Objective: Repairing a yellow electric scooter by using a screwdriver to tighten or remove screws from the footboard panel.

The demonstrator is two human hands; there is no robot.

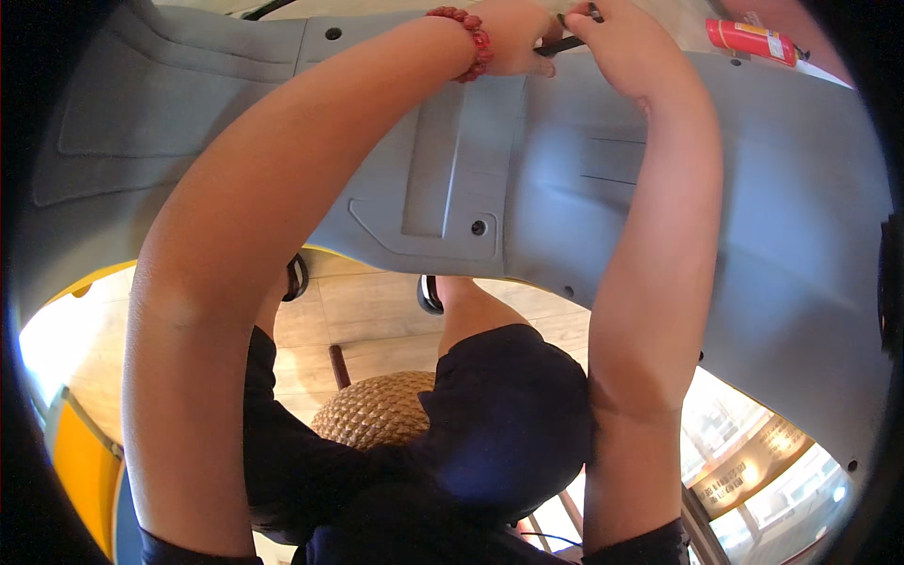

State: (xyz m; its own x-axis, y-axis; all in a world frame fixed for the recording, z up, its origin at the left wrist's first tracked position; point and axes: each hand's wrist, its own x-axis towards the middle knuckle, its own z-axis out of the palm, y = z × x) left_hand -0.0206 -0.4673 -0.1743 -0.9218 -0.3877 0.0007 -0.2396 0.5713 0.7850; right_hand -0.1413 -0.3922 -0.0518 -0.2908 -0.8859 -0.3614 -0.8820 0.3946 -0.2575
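Across a large grey moulded panel (461, 179), both my arms reach to its far edge. My left hand (516, 38), below a red bead bracelet (476, 45), has its fingers closed around one end of a thin black strip-like piece (564, 45). Close beside it, my right hand (612, 42) is bent inward with fingertips pinched at the other end of that piece. The top of the frame cuts off part of both hands, and the exact kind of the black piece does not show.
A red fire extinguisher (750, 41) lies past the panel's far right edge. Round dark holes (478, 228) mark the panel. Below me is a woven stool (372, 410) on a wooden floor (377, 301). A yellow panel (83, 461) stands at lower left.
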